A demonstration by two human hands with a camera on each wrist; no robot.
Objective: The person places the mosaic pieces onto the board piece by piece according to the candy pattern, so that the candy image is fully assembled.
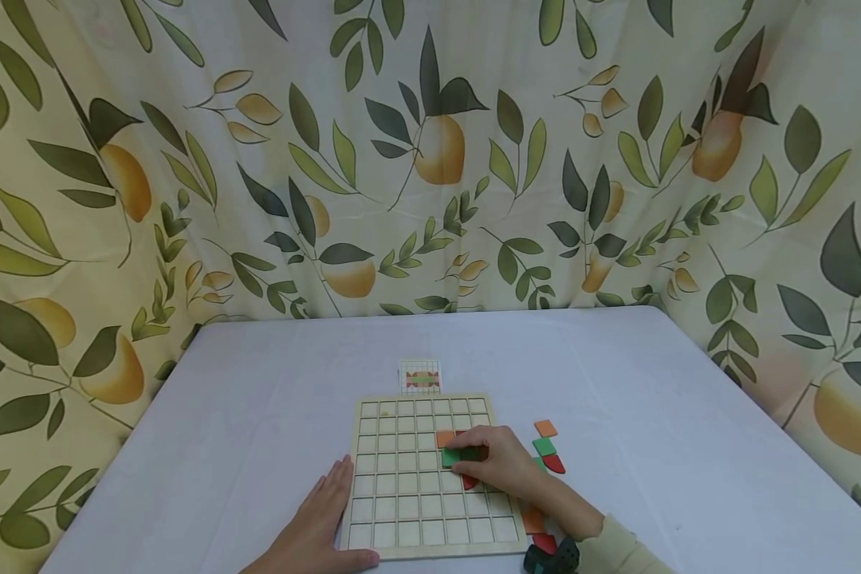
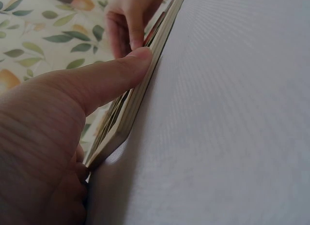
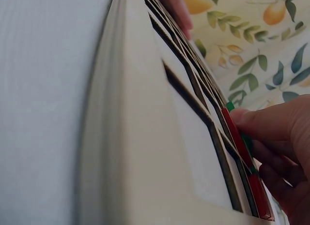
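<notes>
A wooden grid board lies on the table, with square cells divided by raised strips. My left hand rests along its left edge with fingers extended, the thumb on the near edge; in the left wrist view that thumb lies straight over the rim. My right hand pinches a green square tile at the board's right of centre, index finger and thumb at its sides. An orange tile sits just beyond it. A red tile lies nearer, partly under the hand. Other tiles are hidden beneath the fingers.
A small pattern card lies beyond the board's far edge. Several loose tiles are to the right, among them an orange one, a green one and a red one. More lie below the right forearm. A patterned curtain surrounds the table.
</notes>
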